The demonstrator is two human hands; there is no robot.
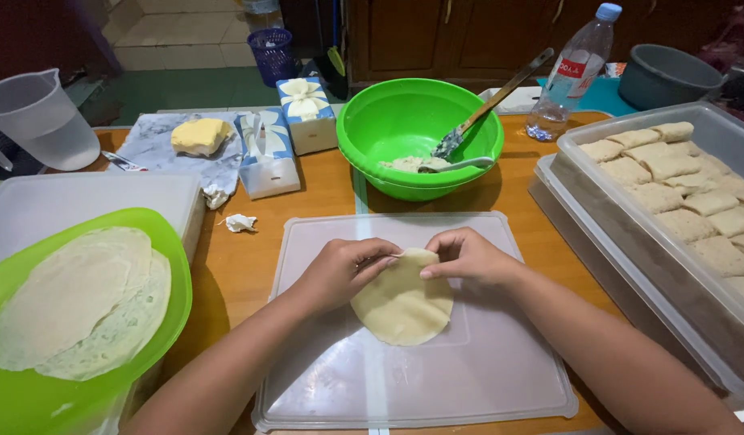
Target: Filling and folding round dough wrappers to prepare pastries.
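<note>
A round pale crepe wrapper [402,308] lies on a clear plastic lid [501,370] used as a work board. My left hand [344,270] and my right hand [467,256] both pinch its far edge, folding it over toward me. Whatever filling lies under the fold is hidden by my fingers. A green bowl [388,129] behind the board holds a little pale filling, a spoon and a spatula [489,105].
A green plate [158,242] at left carries stacked flat wrappers [74,302]. At right, a clear tub [630,234] holds several folded parcels [686,197]. Butter [198,135], two tissue boxes [267,153], a measuring jug [41,121] and a water bottle [569,72] stand behind.
</note>
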